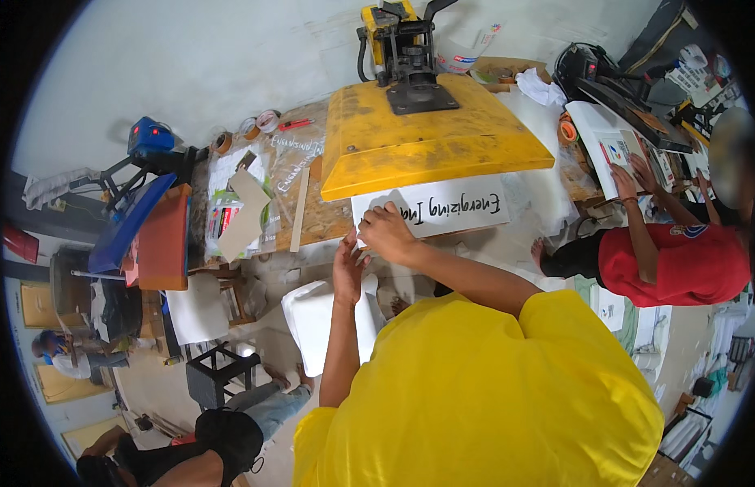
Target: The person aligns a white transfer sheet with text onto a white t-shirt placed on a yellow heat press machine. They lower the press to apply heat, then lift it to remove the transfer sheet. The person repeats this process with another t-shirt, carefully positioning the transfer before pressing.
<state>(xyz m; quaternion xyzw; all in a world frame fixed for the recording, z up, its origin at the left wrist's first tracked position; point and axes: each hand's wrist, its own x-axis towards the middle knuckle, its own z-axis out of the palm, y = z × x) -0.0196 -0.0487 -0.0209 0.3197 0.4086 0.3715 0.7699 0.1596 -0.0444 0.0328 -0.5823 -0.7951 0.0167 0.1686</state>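
Note:
A yellow heat press stands in front of me with its upper platen over a white printed sheet. The sheet carries large black lettering, and its far part is hidden beneath the platen. At the sheet's near left corner my two hands meet. My right hand lies over that corner with its fingers bent onto the sheet. Just below, my left hand has its fingertips against the corner and the thumb held apart; whether it pinches the edge is hidden. A stack of folded white cloth sits below the bench, near my left forearm.
Left on the wooden bench lie a cardboard strip, a bent cardboard piece, tape rolls and a red cutter. A blue heat press stands farther left. A co-worker in red works at the right; another person is at lower left.

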